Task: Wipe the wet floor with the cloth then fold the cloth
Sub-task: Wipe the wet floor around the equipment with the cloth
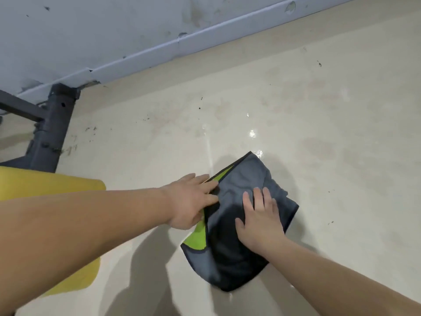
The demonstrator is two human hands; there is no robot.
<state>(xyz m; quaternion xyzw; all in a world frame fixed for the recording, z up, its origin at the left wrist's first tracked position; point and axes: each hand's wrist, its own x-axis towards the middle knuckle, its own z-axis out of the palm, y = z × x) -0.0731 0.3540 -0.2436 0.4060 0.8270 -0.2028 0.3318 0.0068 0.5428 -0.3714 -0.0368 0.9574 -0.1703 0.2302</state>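
While both hands are on it, the cloth (225,224) lies on the floor (319,133) in the lower middle of the view, slightly right of centre. It is bunched into a rough folded rectangle, long axis running from near-left to far-right. Top face is grey with a dark edge; a lime-green underside (198,238) shows along the left edge and at the near-left corner. The left hand (189,201) comes in from the left, fingers straight and close together, tips resting on the cloth's left edge about halfway along it. The palm sits off the cloth, over bare floor, and nothing is pinched as far as I can see. The right hand (259,220) comes in from the lower right and lies flat on top of the cloth, palm down, fingers spread and straight, pointing away from the person. The cloth extends past it on the far, left and near sides. The floor is glossy beige, with bright wet glints (252,133) just beyond the cloth's far corner and dark specks further left. A scuffed pale wall (114,30) with a baseboard (205,39) runs across the top. A dark metal frame leg (52,128) stands at the left, well apart from the cloth. A yellow object (45,183) sits under the left forearm; what it is I cannot tell.
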